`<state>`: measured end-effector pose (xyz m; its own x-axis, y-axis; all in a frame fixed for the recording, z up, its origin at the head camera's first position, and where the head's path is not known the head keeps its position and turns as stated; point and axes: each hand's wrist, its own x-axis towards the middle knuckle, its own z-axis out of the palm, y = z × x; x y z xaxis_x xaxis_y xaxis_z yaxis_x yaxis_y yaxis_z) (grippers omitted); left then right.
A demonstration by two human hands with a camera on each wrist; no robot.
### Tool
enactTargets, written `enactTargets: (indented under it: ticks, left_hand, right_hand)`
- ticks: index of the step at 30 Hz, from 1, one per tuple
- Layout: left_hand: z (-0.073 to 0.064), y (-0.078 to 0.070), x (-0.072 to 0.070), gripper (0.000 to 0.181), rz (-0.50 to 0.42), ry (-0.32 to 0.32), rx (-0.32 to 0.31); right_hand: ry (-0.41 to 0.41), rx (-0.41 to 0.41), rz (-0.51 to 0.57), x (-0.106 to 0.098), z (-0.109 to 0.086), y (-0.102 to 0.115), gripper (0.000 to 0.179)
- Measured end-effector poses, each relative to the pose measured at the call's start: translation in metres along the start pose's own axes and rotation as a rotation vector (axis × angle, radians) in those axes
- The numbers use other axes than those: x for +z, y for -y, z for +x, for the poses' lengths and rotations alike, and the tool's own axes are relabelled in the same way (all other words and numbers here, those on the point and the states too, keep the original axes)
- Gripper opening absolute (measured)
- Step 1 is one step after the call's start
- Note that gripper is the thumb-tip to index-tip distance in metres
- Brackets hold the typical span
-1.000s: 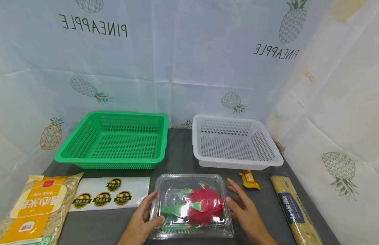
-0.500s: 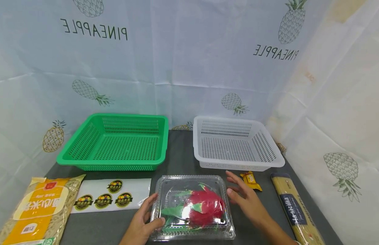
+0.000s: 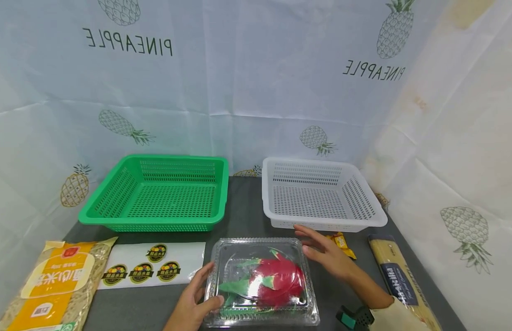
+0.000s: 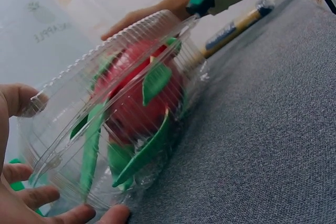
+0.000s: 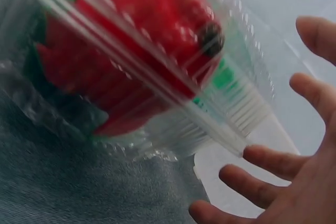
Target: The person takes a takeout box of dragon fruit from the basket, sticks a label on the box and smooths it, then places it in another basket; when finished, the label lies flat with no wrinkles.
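A clear plastic clamshell box (image 3: 260,317) lies on the table, closed over a red dragon fruit (image 3: 280,280) with green scales. My left hand (image 3: 190,301) holds the box by its left side, thumb over the lid. In the left wrist view the fingertips (image 4: 76,214) lie low along the box wall. My right hand (image 3: 328,257) is at the far right corner of the box, its fingers spread. The right wrist view shows its fingertips (image 5: 257,153) right at the rim, with nothing held.
A green basket (image 3: 150,225) and a white basket (image 3: 322,223) stand behind. To the left are a sticker sheet (image 3: 189,250) and a yellow-labelled food bag (image 3: 59,285). A small yellow packet (image 3: 340,241), partly hidden by the right hand, and a long noodle pack (image 3: 388,257) lie right.
My right hand has moved from beside the box's right edge away from me and to the left, toward its far right corner. My left hand stays on the box, which has hardly moved.
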<state>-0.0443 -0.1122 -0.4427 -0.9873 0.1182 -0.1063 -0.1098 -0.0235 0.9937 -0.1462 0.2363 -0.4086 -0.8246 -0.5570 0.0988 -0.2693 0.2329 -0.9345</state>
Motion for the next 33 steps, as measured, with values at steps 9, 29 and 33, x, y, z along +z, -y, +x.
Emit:
enactTargets:
  ticks: [9, 29, 33]
  left_hand:
    - [0.001, 0.002, 0.002, 0.078, -0.080, 0.021, -0.004]
    - [0.001, 0.004, 0.003, 0.079, -0.085, 0.020, -0.032]
    - [0.002, 0.004, 0.002, 0.079, -0.081, 0.026, -0.017]
  right_hand:
    - [0.092, -0.014, 0.037, -0.005, 0.018, -0.008, 0.052]
    - [0.230, -0.037, 0.088, -0.001, 0.041, -0.027, 0.057]
    - [0.233, -0.020, 0.106, 0.001, 0.042, -0.028, 0.056]
